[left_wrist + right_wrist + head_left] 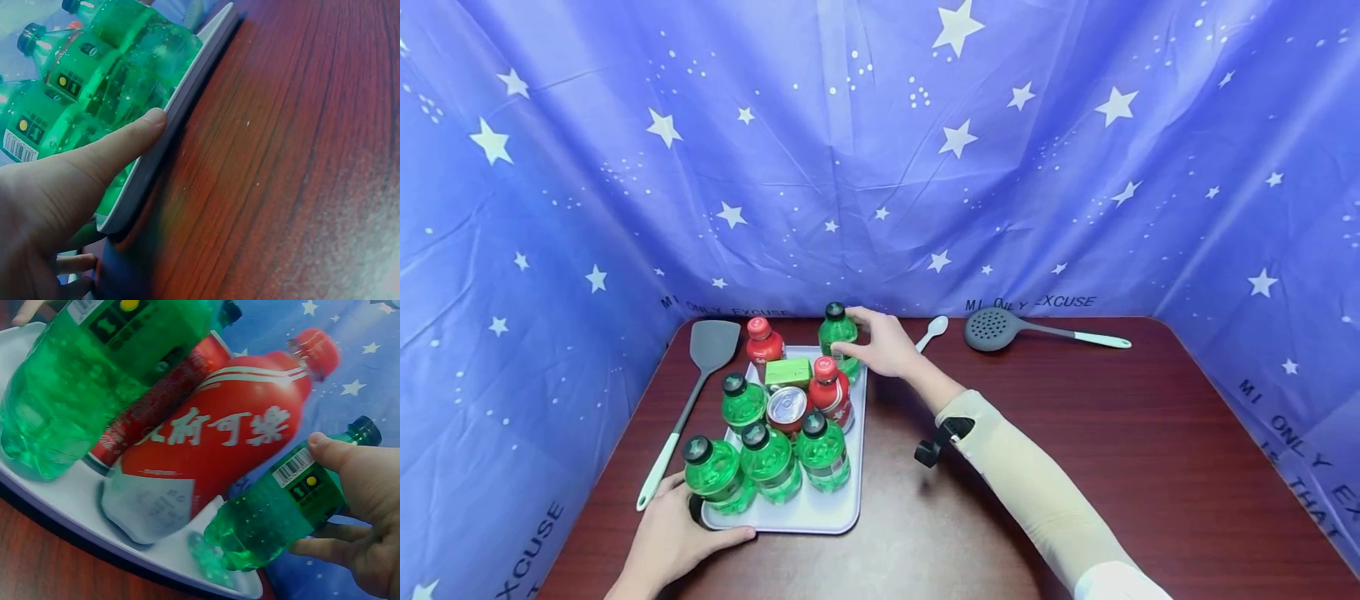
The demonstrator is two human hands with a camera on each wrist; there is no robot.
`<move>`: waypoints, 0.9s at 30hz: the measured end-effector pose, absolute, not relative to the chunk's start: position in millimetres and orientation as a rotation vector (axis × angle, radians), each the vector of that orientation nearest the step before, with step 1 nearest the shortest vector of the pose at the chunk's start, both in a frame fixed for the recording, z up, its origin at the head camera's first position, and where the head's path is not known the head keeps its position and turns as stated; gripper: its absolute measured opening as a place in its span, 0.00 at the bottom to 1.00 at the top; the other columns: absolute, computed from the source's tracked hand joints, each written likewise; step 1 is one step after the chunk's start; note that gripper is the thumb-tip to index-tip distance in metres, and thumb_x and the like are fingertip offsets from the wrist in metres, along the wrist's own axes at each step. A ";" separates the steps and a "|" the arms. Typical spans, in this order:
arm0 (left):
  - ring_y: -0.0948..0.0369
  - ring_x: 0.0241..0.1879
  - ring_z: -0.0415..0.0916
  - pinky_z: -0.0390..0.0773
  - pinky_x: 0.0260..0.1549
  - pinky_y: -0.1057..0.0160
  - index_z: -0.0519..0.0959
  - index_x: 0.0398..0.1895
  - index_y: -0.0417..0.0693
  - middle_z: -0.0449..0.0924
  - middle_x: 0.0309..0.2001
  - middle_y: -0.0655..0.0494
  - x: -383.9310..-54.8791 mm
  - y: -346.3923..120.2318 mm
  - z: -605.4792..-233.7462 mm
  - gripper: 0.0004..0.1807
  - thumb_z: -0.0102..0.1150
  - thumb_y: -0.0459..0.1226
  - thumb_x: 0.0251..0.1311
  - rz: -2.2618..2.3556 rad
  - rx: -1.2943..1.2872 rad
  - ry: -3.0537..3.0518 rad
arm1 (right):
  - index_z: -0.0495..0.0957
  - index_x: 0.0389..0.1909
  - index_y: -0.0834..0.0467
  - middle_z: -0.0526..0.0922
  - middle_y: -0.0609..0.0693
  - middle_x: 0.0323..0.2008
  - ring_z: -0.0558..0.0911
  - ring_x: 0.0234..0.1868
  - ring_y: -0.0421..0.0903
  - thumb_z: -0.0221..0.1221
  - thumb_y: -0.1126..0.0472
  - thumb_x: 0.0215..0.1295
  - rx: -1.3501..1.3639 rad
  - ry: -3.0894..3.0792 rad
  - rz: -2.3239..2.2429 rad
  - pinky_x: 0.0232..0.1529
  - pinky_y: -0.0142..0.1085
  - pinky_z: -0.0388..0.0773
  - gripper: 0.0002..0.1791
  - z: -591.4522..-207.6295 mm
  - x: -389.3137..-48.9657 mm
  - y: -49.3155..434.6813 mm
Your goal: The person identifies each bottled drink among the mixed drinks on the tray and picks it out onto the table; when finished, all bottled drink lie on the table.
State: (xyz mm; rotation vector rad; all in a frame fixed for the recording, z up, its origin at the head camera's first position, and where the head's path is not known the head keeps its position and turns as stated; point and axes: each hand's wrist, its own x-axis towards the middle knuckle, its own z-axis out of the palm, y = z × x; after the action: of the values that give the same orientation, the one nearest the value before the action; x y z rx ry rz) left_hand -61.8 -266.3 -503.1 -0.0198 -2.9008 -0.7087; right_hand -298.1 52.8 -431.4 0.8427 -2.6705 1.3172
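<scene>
My right hand grips a green soda bottle with a black cap over the tray's far right corner, thumb on one side and fingers on the other. The bottle is tilted in the right wrist view. My left hand holds the near left corner of the white tray, its thumb along the front rim. On the tray stand several more green bottles, two red-capped bottles, a red can and a green box. The left fingers are partly hidden behind a bottle.
Left of the tray lies a grey spatula with a pale green handle. A white spoon lies beyond my right wrist, and a grey perforated skimmer farther right. Blue star-patterned curtain surrounds the back and sides of the dark wooden table.
</scene>
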 end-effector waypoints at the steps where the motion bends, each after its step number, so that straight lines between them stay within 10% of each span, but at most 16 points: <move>1: 0.35 0.62 0.77 0.80 0.56 0.32 0.86 0.54 0.39 0.91 0.48 0.42 -61.8 -266.8 -502.9 0.55 0.86 0.69 0.26 -0.701 -0.015 -2.911 | 0.77 0.69 0.60 0.87 0.56 0.61 0.88 0.61 0.52 0.74 0.50 0.66 0.826 -2.654 1.313 0.64 0.48 0.84 0.35 -429.6 -298.4 54.8; 27: 0.37 0.61 0.77 0.79 0.57 0.32 0.85 0.56 0.36 0.90 0.48 0.40 -62.6 -267.0 -501.8 0.57 0.86 0.69 0.26 -0.700 0.021 -2.954 | 0.82 0.62 0.57 0.91 0.57 0.52 0.91 0.51 0.57 0.78 0.52 0.61 0.559 -2.577 1.211 0.51 0.53 0.87 0.30 -418.7 -287.2 168.4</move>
State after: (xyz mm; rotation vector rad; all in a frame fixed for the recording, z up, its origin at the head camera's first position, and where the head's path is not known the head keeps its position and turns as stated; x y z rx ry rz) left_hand -62.6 -267.0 -501.8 0.0206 -2.9544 -0.7004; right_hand -287.2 168.4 -418.7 0.5595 -2.5773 1.2105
